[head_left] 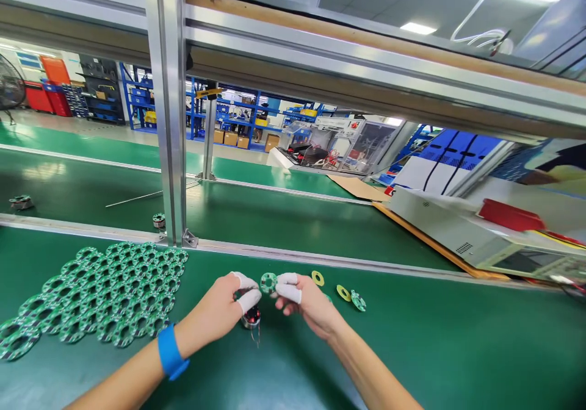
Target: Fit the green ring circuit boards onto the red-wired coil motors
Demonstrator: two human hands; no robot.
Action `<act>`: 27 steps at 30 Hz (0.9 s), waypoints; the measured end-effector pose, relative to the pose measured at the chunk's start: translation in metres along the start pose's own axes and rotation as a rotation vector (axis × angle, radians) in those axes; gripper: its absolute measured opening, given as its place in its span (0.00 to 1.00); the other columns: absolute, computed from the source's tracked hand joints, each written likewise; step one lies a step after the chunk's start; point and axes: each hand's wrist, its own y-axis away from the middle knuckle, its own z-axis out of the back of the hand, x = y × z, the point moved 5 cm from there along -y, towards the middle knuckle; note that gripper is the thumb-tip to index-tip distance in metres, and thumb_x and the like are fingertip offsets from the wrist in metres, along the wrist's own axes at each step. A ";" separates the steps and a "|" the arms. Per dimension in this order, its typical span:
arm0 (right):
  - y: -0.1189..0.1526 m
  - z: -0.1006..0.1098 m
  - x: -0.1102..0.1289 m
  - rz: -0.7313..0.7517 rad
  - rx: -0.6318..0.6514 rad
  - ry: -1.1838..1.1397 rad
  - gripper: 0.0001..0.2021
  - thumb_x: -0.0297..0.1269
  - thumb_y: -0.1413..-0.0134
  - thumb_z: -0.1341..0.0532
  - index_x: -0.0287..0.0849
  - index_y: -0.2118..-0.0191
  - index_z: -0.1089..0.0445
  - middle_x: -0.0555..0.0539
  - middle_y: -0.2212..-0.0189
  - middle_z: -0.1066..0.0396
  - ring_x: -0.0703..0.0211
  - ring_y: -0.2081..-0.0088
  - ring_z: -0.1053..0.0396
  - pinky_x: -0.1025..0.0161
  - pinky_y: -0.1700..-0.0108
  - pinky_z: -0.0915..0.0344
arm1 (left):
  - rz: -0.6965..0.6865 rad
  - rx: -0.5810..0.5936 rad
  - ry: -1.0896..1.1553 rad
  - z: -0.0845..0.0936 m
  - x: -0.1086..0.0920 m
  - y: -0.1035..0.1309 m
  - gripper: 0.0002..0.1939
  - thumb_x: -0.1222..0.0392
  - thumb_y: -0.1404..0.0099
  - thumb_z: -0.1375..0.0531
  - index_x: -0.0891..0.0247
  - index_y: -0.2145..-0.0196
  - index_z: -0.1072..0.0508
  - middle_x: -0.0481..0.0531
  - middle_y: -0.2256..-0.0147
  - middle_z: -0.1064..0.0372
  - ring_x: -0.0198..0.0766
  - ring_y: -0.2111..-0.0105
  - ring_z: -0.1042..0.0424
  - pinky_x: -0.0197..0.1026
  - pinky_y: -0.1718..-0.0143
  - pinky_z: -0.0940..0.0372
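My right hand (306, 303), with white covers on thumb and finger, pinches a small green ring-shaped circuit board (264, 284) by its edge. Close beside it, my left hand (229, 303) has its covered fingertips closed at the top of a small motor stator (251, 321). The stator shows red and black parts, and thin wire ends hang from it. My left fingers partly hide its top. A blue band (171, 350) circles my left wrist. Right of my right hand lie two yellow rings (343, 293) and another green ring board (358, 301).
Many green ring boards (110, 294) lie spread in rows at the left on the green bench. A metal frame post (167, 111) stands ahead, with a low rail (274, 253) across the bench. Past it are another stator (159, 220) and a grey equipment case (439, 227).
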 end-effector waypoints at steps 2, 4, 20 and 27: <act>0.005 -0.014 0.000 -0.011 0.041 -0.094 0.20 0.53 0.64 0.36 0.39 0.74 0.35 0.50 0.76 0.32 0.67 0.79 0.35 0.70 0.78 0.40 | 0.031 -0.018 0.067 -0.002 0.001 -0.001 0.12 0.58 0.39 0.49 0.64 0.74 0.29 0.48 0.73 0.32 0.36 0.69 0.35 0.36 0.66 0.41; 0.009 -0.022 0.000 -0.017 0.070 -0.202 0.19 0.50 0.65 0.34 0.39 0.76 0.35 0.51 0.78 0.33 0.69 0.80 0.36 0.72 0.79 0.41 | 0.058 -0.058 0.119 -0.002 0.003 -0.001 0.12 0.58 0.41 0.49 0.65 0.77 0.32 0.47 0.75 0.34 0.35 0.71 0.37 0.36 0.69 0.42; 0.022 -0.026 0.009 0.369 -0.115 0.220 0.19 0.35 0.59 0.37 0.43 0.56 0.30 0.45 0.65 0.34 0.56 0.65 0.35 0.65 0.74 0.34 | 0.078 -0.139 0.265 -0.015 0.013 0.003 0.11 0.58 0.43 0.49 0.64 0.79 0.36 0.47 0.78 0.39 0.34 0.75 0.39 0.36 0.73 0.44; 0.000 0.003 -0.001 0.358 -0.208 0.413 0.17 0.42 0.57 0.39 0.39 0.60 0.29 0.43 0.67 0.31 0.53 0.67 0.33 0.61 0.73 0.34 | 0.080 -0.050 -0.451 -0.025 0.025 0.007 0.25 0.45 0.58 0.32 0.65 0.66 0.29 0.55 0.65 0.33 0.46 0.64 0.37 0.44 0.63 0.41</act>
